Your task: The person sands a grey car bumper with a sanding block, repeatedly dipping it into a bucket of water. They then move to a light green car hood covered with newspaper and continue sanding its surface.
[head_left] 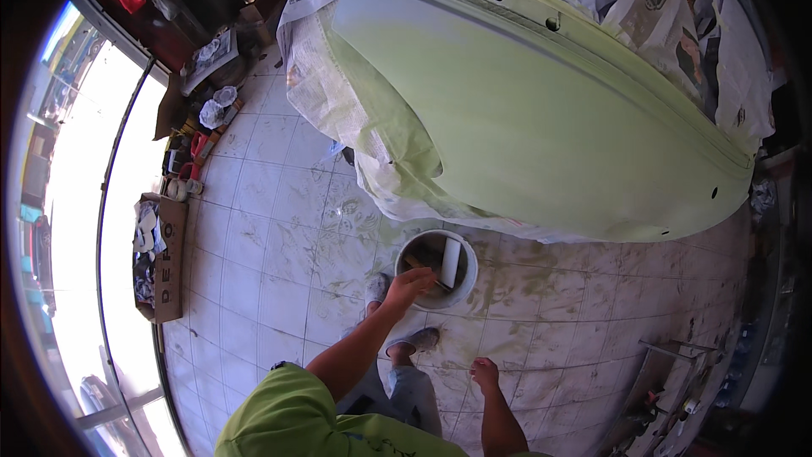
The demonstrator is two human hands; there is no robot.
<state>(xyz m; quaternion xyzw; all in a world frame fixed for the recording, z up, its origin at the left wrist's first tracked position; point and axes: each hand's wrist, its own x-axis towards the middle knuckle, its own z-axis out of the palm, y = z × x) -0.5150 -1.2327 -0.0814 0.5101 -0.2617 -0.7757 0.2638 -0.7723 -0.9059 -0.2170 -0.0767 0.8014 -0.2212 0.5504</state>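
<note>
My left hand [408, 286] reaches over the rim of a round pale bucket [470, 275] on the floor, by my feet. Its fingers are drawn together at the bucket's mouth; what they grip, if anything, I cannot make out. Inside the bucket a white oblong piece [451, 262] leans upright against the wall. A tan stick-like piece [413, 261] shows beside it, with a dark inside around both. My right hand [485, 372] hangs lower and to the right, away from the bucket, its fingers curled with nothing visible in them.
Beyond the bucket spreads a large pale green car body panel [524, 110], edged by masking film [372, 135] and printed paper [655, 0]. A cardboard box [169, 262] stands left, near a bright glass front. Smudges mark the tiled floor [279, 237]. A low metal stand [655, 389] is at the right.
</note>
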